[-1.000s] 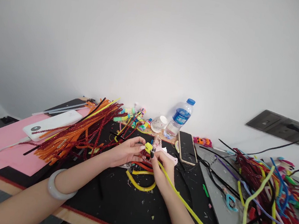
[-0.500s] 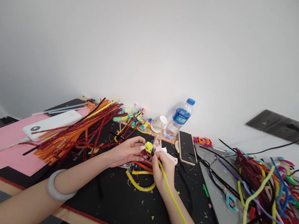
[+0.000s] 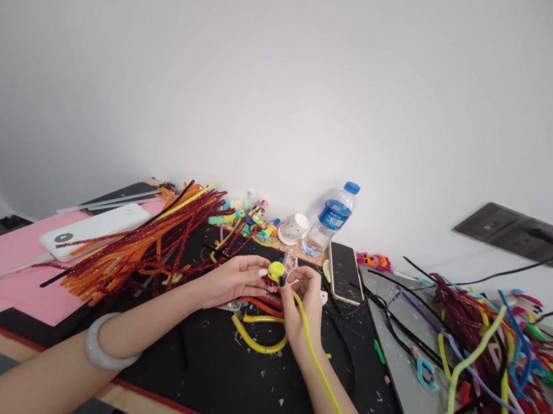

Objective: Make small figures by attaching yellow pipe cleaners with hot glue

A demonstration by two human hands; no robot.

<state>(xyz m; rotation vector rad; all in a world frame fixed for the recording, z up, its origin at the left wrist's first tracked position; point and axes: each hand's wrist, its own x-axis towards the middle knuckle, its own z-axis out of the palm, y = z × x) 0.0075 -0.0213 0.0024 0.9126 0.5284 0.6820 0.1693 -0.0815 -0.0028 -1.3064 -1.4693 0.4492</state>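
Over the black mat [image 3: 238,390], my left hand [image 3: 229,282] is closed around a small pipe-cleaner piece. Its yellow coiled top [image 3: 276,271] shows, with dark red fuzz below it, partly covered by fingers. My right hand [image 3: 304,311] pinches at the right side of this coil. From the fingers a long yellow pipe cleaner [image 3: 324,374] runs down along the right forearm. Just below the hands lie bent yellow pipe cleaners [image 3: 259,347] and orange-red strands [image 3: 261,306]. Behind the right hand is a pale pink object, mostly hidden.
Orange and dark red pipe cleaners [image 3: 150,252] lie left on pink paper [image 3: 31,271], beside a white power bank [image 3: 97,229]. Behind stand a water bottle [image 3: 330,220] and a tipped paper cup [image 3: 294,228]. A phone [image 3: 346,273] and more pipe cleaners [image 3: 480,353] are to the right.
The yellow coil has turned and now shows a rounder top. My right fingers have shifted around it, with the index finger more bent. The left hand has hardly moved.
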